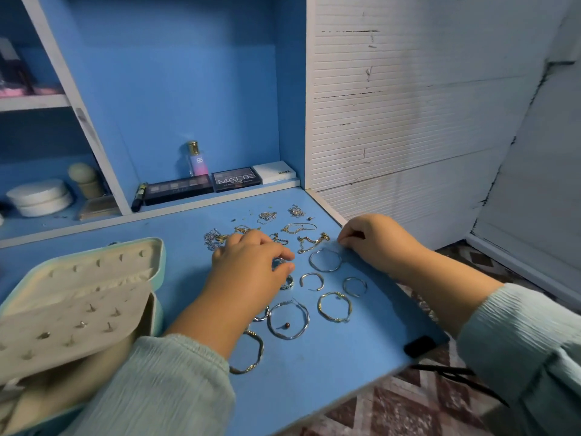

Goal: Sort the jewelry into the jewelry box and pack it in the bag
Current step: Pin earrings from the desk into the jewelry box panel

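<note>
Small silver ring (280, 262), frame centre — being pinched by curled left hand (251, 265); right hand (374, 240) curled, contents indeterminable — lifting cleanly is advised.

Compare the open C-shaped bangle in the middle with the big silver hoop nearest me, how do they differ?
The C-shaped bangle is an open arc with a gap; the big silver hoop closes into a full ring. The hoop is clearly larger. A small dark bead lies inside the hoop; nothing lies inside the bangle. Both lie flat on the blue desk, untouched.
</note>
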A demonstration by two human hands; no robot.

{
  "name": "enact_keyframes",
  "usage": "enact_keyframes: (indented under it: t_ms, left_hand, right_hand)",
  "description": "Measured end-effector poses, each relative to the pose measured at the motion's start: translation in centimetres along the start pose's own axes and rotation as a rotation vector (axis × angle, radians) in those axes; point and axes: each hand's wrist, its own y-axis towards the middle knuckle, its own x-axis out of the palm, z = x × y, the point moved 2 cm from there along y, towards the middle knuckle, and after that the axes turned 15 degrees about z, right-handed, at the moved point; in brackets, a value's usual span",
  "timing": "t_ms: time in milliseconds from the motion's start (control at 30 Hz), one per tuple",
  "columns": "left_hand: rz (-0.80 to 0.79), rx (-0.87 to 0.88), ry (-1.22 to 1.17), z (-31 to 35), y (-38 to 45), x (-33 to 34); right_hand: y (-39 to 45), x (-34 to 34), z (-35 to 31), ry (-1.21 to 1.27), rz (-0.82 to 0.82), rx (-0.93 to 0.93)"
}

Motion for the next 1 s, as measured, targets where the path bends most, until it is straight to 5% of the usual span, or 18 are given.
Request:
enact_keyframes:
  t_ms: [333,633,1000]
  left_hand:
    - [-0.094,0.157,0.085,2.5,0.1,0.4]
    - [-0.213,0.217,0.197,5.7,3.6,1.6]
    - [-0.127,0.335,0.323,7.6,5.6,4.1]
  right_hand:
    - [-1.2,-0.5,0.3,-0.123,-0.050,-0.045]
    - [-2.3,-1.0,0.1,-0.041,0.045,0.124]
    - [-2.9,-2.0,0.8,0.107,0.052,0.167]
